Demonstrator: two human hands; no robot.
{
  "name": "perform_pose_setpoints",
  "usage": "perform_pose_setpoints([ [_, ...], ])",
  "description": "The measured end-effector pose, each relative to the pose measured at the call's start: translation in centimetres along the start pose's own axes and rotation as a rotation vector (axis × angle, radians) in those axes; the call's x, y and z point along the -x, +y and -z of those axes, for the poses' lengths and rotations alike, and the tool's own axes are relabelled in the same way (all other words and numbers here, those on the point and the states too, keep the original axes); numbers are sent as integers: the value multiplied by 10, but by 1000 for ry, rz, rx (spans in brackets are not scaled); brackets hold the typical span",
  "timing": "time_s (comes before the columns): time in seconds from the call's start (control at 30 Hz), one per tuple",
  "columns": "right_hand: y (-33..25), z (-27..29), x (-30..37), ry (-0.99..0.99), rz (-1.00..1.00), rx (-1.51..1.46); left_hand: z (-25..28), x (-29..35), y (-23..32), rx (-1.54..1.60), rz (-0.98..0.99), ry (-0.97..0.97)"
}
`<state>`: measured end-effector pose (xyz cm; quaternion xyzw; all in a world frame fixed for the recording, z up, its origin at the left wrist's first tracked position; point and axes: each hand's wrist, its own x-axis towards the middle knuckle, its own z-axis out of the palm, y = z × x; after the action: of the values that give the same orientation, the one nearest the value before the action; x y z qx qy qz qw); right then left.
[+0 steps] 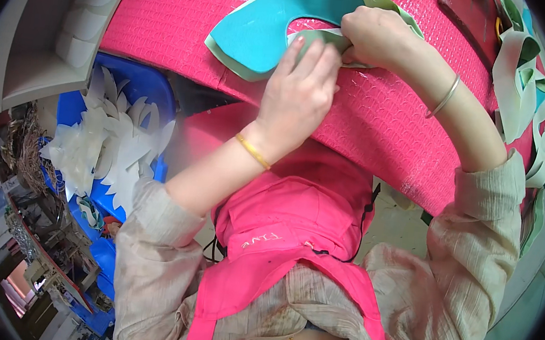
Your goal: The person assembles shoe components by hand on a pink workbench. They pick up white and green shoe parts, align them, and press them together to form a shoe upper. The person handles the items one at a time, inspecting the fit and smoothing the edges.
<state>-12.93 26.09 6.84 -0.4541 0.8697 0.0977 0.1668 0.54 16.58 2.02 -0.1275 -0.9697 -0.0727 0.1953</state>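
Observation:
A curved teal piece with a pale green layer under its edge [249,36] lies on a pink textured table cover. It looks like a cut shoe-upper part, with a rounded notch facing me. My right hand [378,37] is closed on its right end, where a pale green flap folds over; the thumb and fingertips are partly hidden. My left hand [300,87] rests its stretched, slightly blurred fingers on the pale green strip beside the notch. Its thumb is hidden.
Pale green offcuts [520,82] hang at the table's right edge. A blue bin [156,87] with white cut scraps [108,138] stands left, below a grey shelf box [45,76]. The pink table cover [168,22] curves down toward my pink apron [294,218].

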Motion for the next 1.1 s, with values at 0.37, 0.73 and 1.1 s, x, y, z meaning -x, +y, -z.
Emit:
perform_pose_setpoints([
  [0.37,21,4,-4,-131,186,-26,-23,4,1,194,10,34],
  [0.73,37,-10,-5,-115,262,105,-30,-9,23,266,55,52],
  [1.1,49,-8,5,-88,205,225,-49,-23,42,243,73,128],
])
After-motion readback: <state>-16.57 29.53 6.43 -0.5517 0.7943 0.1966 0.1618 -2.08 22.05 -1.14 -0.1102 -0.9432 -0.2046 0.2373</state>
